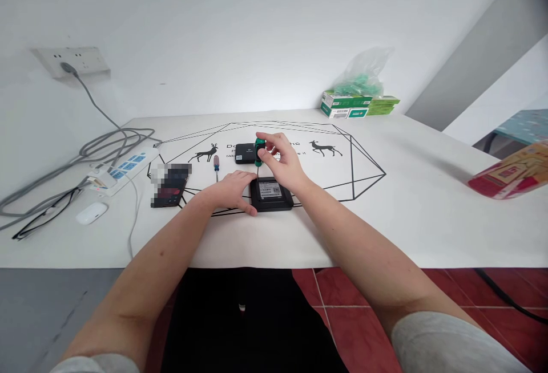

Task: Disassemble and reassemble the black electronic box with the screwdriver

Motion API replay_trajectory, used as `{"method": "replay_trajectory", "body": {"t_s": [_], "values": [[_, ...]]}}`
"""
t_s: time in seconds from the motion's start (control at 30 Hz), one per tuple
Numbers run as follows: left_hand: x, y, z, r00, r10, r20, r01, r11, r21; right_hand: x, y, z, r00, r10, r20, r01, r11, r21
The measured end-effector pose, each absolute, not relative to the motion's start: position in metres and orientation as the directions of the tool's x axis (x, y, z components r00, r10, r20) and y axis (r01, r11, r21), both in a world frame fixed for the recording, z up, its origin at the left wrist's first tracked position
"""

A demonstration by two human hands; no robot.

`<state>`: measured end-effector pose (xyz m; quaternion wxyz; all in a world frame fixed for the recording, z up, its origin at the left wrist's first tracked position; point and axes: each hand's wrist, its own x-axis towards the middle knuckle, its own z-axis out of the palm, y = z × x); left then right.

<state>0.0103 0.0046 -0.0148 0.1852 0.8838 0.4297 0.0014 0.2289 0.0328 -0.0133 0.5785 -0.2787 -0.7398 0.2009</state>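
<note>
My right hand (282, 159) is closed round the green and black handle of a screwdriver (259, 149). The screwdriver stands upright, its tip at the upper left corner of a black device (280, 203) with a white label. At that device's left edge rests my left hand (235, 189), thumb and fingers apart, steadying its side. Behind it lies a second black box (244, 153), partly hidden by the screwdriver and my right hand. A smaller screwdriver (216, 163) with a red and blue handle lies to the left.
A phone (173, 185), a white power strip (124, 173) with grey cables, glasses (45, 213) and a white case (92, 213) are at the left. Green boxes (349, 102) under a plastic bag (362, 76) stand at the back right. A colourful package (509, 173) is far right.
</note>
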Motion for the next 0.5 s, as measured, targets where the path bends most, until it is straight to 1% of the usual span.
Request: {"method": "replay_trajectory", "body": {"t_s": [0.1, 0.27, 0.33, 0.43, 0.5], "values": [[0.0101, 0.0051, -0.0161, 0.635, 0.758, -0.152, 0.757, -0.569, 0.321, 0.2294, 0.0349, -0.0132, -0.165, 0.655, 0.738, 0.133, 0.756, -0.641], [0.0099, 0.0055, -0.0175, 0.634, 0.759, -0.145, 0.758, -0.573, 0.313, 0.2291, 0.0359, -0.0115, -0.134, 0.657, 0.742, 0.140, 0.754, -0.642], [0.0096, 0.0057, -0.0178, 0.634, 0.760, -0.145, 0.758, -0.572, 0.314, 0.2276, 0.0352, -0.0116, -0.125, 0.683, 0.720, 0.083, 0.730, -0.678], [0.0088, 0.0066, -0.0193, 0.635, 0.761, -0.135, 0.755, -0.573, 0.318, 0.2237, 0.0326, -0.0132, -0.158, 0.748, 0.645, -0.061, 0.645, -0.762], [0.0083, 0.0077, -0.0207, 0.641, 0.756, -0.130, 0.748, -0.579, 0.324, 0.2207, 0.0304, -0.0149, -0.171, 0.771, 0.614, -0.111, 0.604, -0.789]]}}
